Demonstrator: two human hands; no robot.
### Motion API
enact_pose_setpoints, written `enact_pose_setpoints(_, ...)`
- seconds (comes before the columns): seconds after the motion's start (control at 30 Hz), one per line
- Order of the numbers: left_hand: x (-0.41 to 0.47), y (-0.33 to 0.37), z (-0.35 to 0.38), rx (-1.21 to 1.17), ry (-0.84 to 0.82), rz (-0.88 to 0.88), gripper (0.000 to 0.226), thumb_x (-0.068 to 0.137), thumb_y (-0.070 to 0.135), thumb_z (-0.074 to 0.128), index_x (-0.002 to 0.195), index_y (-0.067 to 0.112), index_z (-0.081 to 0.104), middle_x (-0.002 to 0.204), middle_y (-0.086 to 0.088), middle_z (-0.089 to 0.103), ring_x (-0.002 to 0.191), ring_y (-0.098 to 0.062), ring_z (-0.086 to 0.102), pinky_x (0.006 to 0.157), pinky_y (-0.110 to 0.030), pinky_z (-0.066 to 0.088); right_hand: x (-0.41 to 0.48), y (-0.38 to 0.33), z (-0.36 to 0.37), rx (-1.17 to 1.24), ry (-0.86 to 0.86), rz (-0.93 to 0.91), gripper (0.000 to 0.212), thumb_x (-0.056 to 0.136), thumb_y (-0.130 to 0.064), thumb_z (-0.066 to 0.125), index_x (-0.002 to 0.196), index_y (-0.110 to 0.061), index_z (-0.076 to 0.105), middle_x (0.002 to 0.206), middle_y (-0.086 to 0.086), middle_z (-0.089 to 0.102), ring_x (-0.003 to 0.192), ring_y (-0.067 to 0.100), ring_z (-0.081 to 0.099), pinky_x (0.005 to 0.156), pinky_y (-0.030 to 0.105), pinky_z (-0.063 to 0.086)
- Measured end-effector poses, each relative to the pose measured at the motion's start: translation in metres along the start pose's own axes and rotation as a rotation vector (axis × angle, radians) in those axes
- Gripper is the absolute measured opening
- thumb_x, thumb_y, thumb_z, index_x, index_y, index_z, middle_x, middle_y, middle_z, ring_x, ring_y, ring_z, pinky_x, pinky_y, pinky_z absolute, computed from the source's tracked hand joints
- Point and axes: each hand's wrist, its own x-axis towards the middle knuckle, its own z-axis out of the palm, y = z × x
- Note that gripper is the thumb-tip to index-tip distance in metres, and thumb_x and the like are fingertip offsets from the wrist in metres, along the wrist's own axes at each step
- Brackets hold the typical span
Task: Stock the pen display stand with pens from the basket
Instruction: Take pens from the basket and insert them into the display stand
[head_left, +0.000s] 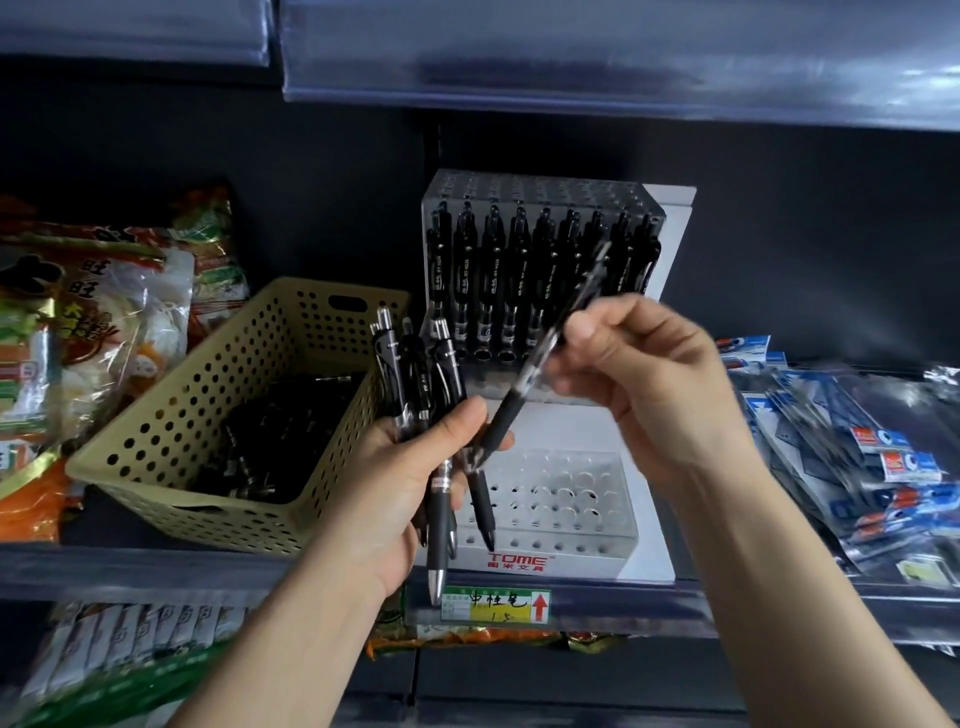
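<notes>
A clear acrylic pen display stand sits on the shelf, its upper tier filled with a row of black pens and its lower front tier showing several bare holes. My left hand grips a bunch of black pens upright in front of the stand. My right hand pinches a single black pen, held slanted and blurred, its lower end near my left thumb. A tan perforated basket with more black pens stands left of the stand.
Snack bags crowd the shelf's left end. Blue packaged stationery lies to the right. A shelf edge with a yellow price label runs below the stand, with more packets on the lower shelf. An upper shelf overhangs.
</notes>
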Motion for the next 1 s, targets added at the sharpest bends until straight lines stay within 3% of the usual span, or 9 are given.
enact_pose_setpoints(0.13,0.002,-0.001,-0.001,0.029,0.041,-0.009,0.022,0.064,0.033,0.07,0.074,0.013,0.068,0.079,-0.009,0.074,0.043,-0.011,0.038,0.038,-0.016,0.034,0.002,-0.006,-0.006,-0.057,0.203,-0.162,0.008,0.075,-0.013,0.068,0.074,-0.011,0.06,0.06,0.0,0.066,0.056,0.013,0.064,0.055,0.023,0.055)
enact_pose_setpoints(0.3,0.002,-0.002,0.001,0.004,0.046,-0.018,0.03,0.066,0.031,0.068,0.084,0.007,0.066,0.08,-0.01,0.075,0.044,-0.012,0.039,0.039,-0.016,0.035,0.002,-0.009,-0.012,-0.32,0.425,-0.412,0.017,0.086,-0.013,0.068,0.075,-0.019,0.057,0.064,-0.005,0.065,0.063,0.017,0.065,0.061,0.031,0.056)
enact_pose_setpoints(0.5,0.002,-0.004,0.005,0.042,0.074,-0.019,0.03,0.067,0.036,0.067,0.084,0.011,0.067,0.073,-0.005,0.074,0.049,-0.004,0.057,0.052,-0.024,0.04,0.004,-0.013,-0.015,-0.59,0.594,-0.608,0.023,0.088,-0.019,0.066,0.075,-0.029,0.049,0.073,0.014,0.063,0.065,0.036,0.063,0.058,0.042,0.054)
enact_pose_setpoints(0.63,0.002,-0.005,0.007,0.039,0.073,-0.019,0.031,0.067,0.039,0.063,0.082,0.012,0.066,0.068,-0.003,0.073,0.059,-0.001,0.064,0.063,-0.028,0.039,0.01,-0.01,-0.021,-0.751,0.609,-0.62,0.021,0.087,-0.021,0.065,0.076,-0.028,0.049,0.07,-0.001,0.062,0.063,0.023,0.063,0.058,0.035,0.051)
enact_pose_setpoints(0.7,0.002,-0.005,0.008,0.038,0.069,-0.016,0.031,0.067,0.04,0.062,0.081,0.013,0.066,0.067,-0.002,0.072,0.06,0.0,0.064,0.064,-0.028,0.039,0.014,-0.009,-0.022,-0.839,0.604,-0.606,0.016,0.086,-0.021,0.065,0.078,-0.022,0.052,0.069,-0.01,0.06,0.06,0.007,0.06,0.058,0.024,0.048)
enact_pose_setpoints(0.83,0.002,-0.006,0.009,0.04,0.06,-0.018,0.031,0.068,0.041,0.062,0.081,0.014,0.067,0.068,-0.001,0.073,0.06,0.001,0.064,0.064,-0.028,0.04,0.019,-0.007,-0.02,-0.985,0.576,-0.544,0.014,0.085,-0.019,0.066,0.077,-0.017,0.054,0.065,-0.021,0.055,0.059,-0.008,0.057,0.056,0.005,0.038)
enact_pose_setpoints(0.9,0.002,-0.006,0.009,0.038,0.053,-0.021,0.03,0.068,0.041,0.062,0.081,0.014,0.067,0.067,-0.001,0.072,0.059,0.001,0.063,0.063,-0.028,0.039,0.021,-0.007,-0.02,-1.053,0.57,-0.507,0.013,0.083,-0.021,0.067,0.076,-0.018,0.057,0.062,-0.023,0.053,0.059,-0.007,0.057,0.056,0.005,0.037)
enact_pose_setpoints(1.0,0.003,-0.007,0.009,0.037,0.048,-0.024,0.029,0.068,0.04,0.062,0.081,0.014,0.067,0.067,0.0,0.072,0.058,0.001,0.063,0.062,-0.028,0.039,0.022,-0.005,-0.019,-1.158,0.571,-0.446,0.011,0.081,-0.025,0.068,0.075,-0.02,0.061,0.058,-0.023,0.051,0.06,0.006,0.057,0.059,0.022,0.039)
